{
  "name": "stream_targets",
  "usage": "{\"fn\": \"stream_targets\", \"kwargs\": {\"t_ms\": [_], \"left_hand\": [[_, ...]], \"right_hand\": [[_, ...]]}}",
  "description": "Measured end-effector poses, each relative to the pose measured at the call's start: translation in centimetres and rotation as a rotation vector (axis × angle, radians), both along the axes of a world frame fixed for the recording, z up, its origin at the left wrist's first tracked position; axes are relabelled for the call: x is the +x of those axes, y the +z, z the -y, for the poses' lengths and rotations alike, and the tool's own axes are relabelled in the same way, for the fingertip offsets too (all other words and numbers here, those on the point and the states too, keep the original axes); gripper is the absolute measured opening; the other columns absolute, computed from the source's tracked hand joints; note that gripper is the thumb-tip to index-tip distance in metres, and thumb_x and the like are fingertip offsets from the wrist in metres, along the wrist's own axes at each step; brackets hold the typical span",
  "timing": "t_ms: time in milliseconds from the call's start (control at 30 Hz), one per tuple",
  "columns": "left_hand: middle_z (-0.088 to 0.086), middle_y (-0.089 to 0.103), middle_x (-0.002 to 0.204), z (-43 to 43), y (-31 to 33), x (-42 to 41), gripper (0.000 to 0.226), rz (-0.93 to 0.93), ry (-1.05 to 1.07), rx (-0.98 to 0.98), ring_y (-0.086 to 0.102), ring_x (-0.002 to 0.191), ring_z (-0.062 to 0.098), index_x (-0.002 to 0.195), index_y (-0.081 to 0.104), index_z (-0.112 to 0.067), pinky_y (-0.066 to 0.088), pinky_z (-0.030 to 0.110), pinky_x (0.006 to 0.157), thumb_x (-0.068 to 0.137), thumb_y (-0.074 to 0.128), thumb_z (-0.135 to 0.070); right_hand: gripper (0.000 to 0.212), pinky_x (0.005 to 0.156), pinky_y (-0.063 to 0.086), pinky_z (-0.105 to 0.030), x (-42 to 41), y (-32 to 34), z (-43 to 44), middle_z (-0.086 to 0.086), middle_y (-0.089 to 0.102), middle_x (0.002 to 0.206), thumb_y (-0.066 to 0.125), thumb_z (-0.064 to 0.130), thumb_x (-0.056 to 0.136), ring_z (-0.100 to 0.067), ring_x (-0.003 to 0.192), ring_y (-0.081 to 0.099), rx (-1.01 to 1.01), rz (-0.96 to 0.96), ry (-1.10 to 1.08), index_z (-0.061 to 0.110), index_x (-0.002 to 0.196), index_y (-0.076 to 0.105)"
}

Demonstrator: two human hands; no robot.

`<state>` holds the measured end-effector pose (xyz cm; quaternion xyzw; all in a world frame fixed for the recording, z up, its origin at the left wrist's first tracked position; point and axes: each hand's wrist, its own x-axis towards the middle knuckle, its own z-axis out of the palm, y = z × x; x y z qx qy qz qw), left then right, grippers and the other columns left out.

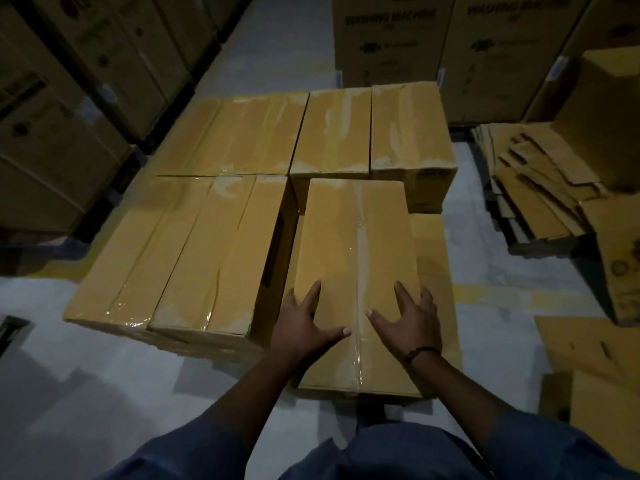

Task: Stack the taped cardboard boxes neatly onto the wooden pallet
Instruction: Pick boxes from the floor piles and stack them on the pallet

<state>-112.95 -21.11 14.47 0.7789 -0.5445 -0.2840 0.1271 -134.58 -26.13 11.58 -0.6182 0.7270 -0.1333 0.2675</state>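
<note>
Tall printed cartons (pixel 391 36) fill the upper right of the frame, and darker ones (pixel 52 133) line the upper left. Between them, on the pale floor (pixel 104 375), the stack of taped boxes (pixel 225 140) takes up the centre. Three lie side by side at centre left, and more sit behind them and at upper centre. The light is dim and I cannot make out the pallet itself; I take it to be hidden under the stack.

A heap of flattened cardboard (pixel 533 181) lies at the right edge.

The box being placed (pixel 349 244) sits at lower centre on a lower layer, part of which shows bare along its right side. Its long axis runs straight up the frame, away from the person, with a tape seam down the middle. Its far end is close to the boxes behind, and a dark gap separates it from the left row.

The left hand (pixel 304 323) and right hand (pixel 408 323) rest flat on its near end, fingers spread wide. They hold nothing and lie on either side of the seam, equally near. The left hand is at the box's left edge. A dark wristband (pixel 420 353) is on the right wrist.

The next move looks like a shove forward and leftward to close that gap.
</note>
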Motion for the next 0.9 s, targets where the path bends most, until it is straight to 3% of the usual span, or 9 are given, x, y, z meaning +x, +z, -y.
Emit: {"fn": "stream_targets", "kwargs": {"t_ms": [367,500,667,900], "left_hand": [[0.012,0.016,0.168,3.9,-2.8,5.0,0.126,0.094,-0.002,0.138,0.033,0.149,0.036,0.161,0.017,-0.044,0.044,0.052,0.113,0.058,0.075,-0.087],[0.016,0.014,0.167,4.8,-4.7,7.4,0.128,0.151,-0.099,0.217,0.035,0.147,0.038,0.161,0.012,-0.045,0.046,0.048,0.112,0.058,0.075,-0.085],[0.008,-0.016,0.171,5.6,-5.9,8.7,0.125,0.239,-0.256,0.215,0.020,0.152,0.042,0.163,0.011,-0.040,0.043,0.053,0.112,0.066,0.082,-0.074],[-0.003,-0.017,0.171,8.0,-5.4,11.2,0.110,0.241,-0.326,0.193,0.014,0.152,0.043,0.160,0.025,-0.040,0.044,0.058,0.111,0.071,0.087,-0.059]], "right_hand": [[0.087,0.115,0.036,-0.043,4.2,-3.3,4.1,-0.009,0.006,0.166,0.063,0.074,0.079,-0.034,0.146,0.028,0.084,0.028,0.140,0.041,0.154,0.035],[0.086,0.114,0.038,-0.044,5.4,-4.8,5.1,-0.009,-0.009,0.167,0.062,0.066,0.085,-0.038,0.146,0.025,0.138,-0.025,0.252,0.038,0.158,0.025],[0.083,0.110,0.040,-0.053,6.8,-5.8,6.1,0.003,-0.025,0.166,0.059,0.062,0.087,-0.042,0.147,0.014,0.136,-0.158,0.413,0.039,0.157,0.020],[0.082,0.109,0.041,-0.055,9.3,-5.5,8.0,0.008,-0.015,0.168,0.061,0.064,0.086,-0.042,0.148,0.012,0.186,-0.144,0.387,0.041,0.156,0.024]]}}
